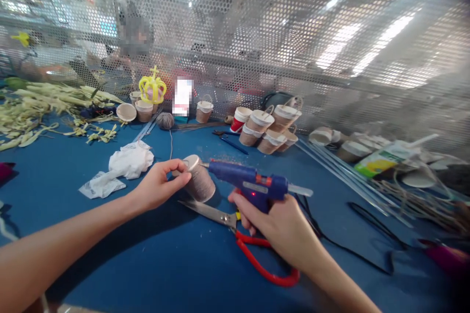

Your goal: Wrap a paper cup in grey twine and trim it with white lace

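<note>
My left hand (161,183) pinches the rim of a small twine-wrapped cup (201,183), which tilts over the blue table. Wrapped around the handle of a blue glue gun (242,176) is my right hand (271,220). The gun's nozzle reaches the cup near its rim; whether it touches cannot be made out. A clear glue stick (300,190) sticks out of the gun's back end. Below the cup and the gun lie scissors with red handles (270,271), their blades pointing left, partly hidden by my right hand.
Several wrapped cups (270,141) stand stacked at the back. A yarn ball (165,121) and crumpled white plastic (130,160) lie left. Clear glue sticks (341,176) and a black cord (352,252) stretch across the right. Behind rises a perforated metal screen (227,24).
</note>
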`<state>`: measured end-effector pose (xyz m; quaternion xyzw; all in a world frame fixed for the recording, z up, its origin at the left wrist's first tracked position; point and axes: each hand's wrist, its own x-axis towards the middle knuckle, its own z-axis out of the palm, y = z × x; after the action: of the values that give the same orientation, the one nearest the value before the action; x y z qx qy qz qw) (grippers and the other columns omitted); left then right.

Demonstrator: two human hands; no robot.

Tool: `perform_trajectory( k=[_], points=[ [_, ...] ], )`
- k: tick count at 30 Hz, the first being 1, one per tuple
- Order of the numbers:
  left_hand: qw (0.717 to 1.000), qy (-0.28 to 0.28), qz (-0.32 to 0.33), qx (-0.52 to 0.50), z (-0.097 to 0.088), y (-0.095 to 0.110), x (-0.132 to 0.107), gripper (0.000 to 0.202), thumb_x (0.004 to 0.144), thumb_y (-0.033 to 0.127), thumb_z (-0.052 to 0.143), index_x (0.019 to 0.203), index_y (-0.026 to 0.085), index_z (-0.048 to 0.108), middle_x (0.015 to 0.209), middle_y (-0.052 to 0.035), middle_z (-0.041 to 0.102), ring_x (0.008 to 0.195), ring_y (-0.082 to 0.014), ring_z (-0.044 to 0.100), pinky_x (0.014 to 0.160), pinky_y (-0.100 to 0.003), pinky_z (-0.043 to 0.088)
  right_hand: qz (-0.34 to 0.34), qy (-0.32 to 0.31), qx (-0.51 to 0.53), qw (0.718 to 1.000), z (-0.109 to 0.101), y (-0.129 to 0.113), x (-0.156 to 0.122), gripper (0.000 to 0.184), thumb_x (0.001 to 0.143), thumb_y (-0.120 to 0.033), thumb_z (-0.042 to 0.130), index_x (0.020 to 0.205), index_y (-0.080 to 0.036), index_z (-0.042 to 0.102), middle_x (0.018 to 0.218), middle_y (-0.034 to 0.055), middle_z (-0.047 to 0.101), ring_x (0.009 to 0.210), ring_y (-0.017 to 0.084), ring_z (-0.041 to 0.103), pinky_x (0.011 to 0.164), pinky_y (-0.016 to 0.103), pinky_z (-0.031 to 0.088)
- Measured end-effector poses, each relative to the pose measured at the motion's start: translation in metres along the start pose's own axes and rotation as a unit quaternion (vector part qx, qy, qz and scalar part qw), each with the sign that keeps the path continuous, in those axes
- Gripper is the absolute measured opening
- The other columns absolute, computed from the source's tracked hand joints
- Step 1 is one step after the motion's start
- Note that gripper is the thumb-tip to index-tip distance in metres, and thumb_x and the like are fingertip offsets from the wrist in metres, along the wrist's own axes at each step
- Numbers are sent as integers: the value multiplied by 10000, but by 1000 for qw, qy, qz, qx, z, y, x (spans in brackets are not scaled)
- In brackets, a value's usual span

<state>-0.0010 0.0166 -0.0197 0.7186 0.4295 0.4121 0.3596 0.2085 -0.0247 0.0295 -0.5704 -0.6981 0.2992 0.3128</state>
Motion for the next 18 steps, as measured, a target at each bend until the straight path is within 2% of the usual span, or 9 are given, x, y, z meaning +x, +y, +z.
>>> perform_trajectory(
  k=[3,7,11,18],
  points=[
    [1000,-2,-9,4,-1,-2,1,203,795,306,455,681,147,512,643,20,488,625,-109,428,591,-222,369,-54,39,-86,994,5,7,0,172,739,-321,530,634,-195,581,439,1,557,407,159,546,412,274,457],
    [1000,-6,-23,3,-1,-3,3,205,797,306,459,684,145,519,642,19,487,620,-106,423,577,-213,365,-113,47,-138,983,4,7,3,159,740,-314,522,720,-201,632,564,55,631,527,200,608,500,309,489],
    [1000,-4,-20,7,-1,-4,4,192,792,292,465,685,145,526,647,17,508,623,-108,445,586,-214,375,-124,49,-119,984,8,3,5,152,756,-287,494,717,-206,617,654,73,651,614,208,637,595,330,513],
    [1000,-7,-10,13,-3,-5,3,158,773,276,494,696,146,539,659,16,529,632,-109,457,619,-226,394,-128,26,-91,987,14,3,4,96,754,-227,504,732,-237,597,677,59,664,609,213,629,579,340,513]
  ],
)
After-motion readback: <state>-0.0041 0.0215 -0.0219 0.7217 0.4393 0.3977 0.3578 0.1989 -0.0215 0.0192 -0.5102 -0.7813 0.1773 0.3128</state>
